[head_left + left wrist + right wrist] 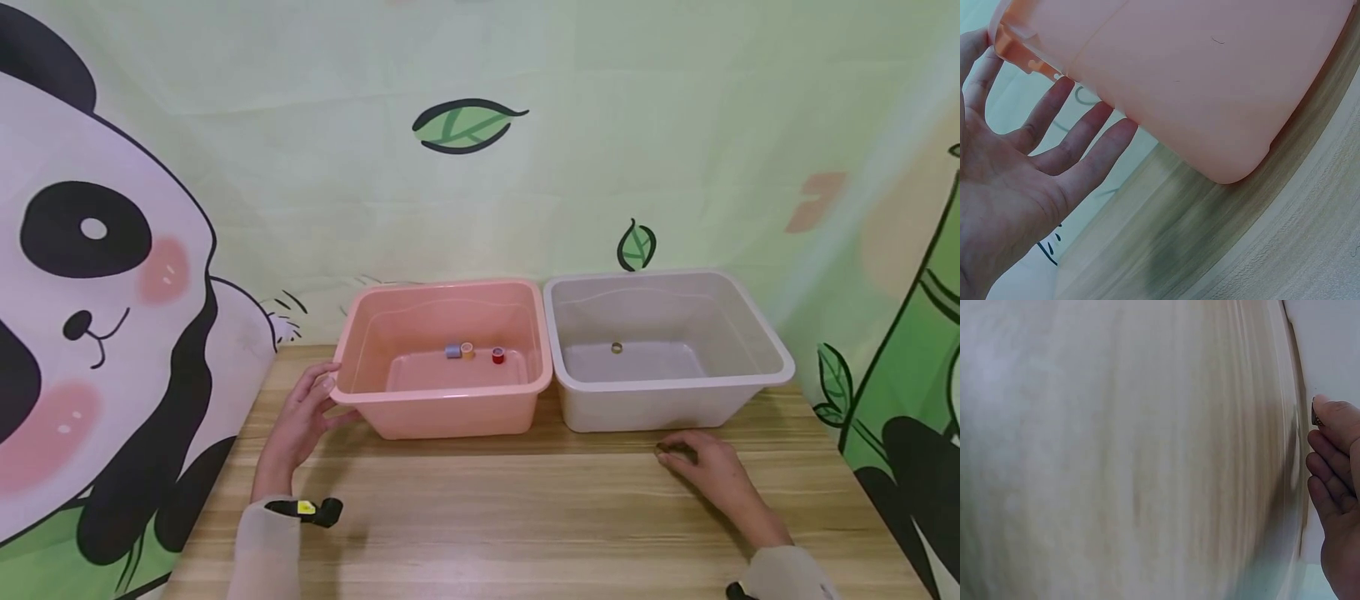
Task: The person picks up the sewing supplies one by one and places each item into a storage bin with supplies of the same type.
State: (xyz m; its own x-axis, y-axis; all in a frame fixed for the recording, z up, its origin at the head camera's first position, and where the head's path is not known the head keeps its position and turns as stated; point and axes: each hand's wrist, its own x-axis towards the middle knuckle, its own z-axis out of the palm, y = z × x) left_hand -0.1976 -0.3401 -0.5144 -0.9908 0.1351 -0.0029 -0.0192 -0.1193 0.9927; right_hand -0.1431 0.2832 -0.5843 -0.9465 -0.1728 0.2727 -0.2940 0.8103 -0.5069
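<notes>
My left hand [300, 412] is at the left end of a pink plastic bin [450, 417]. In the left wrist view, the fairly straight fingers [1094, 147] touch the bin's outer wall and rim. Inside that bin lie a blue-grey spool-like piece [453, 352], a yellowish one [468, 351] and a red one [498, 356]. My right hand [708, 467] pinches a small dark brass-coloured piece [1315, 414] between thumb and finger, just in front of the grey bin [645, 408]. Its exact shape is mostly hidden. A small gold ring [617, 347] lies inside the grey bin.
Both bins stand side by side on a wood-grain table [480, 517], their rims almost touching. Behind them hangs a light green cloth [337, 167] printed with a panda and leaves. A black strap [303, 508] circles the left wrist.
</notes>
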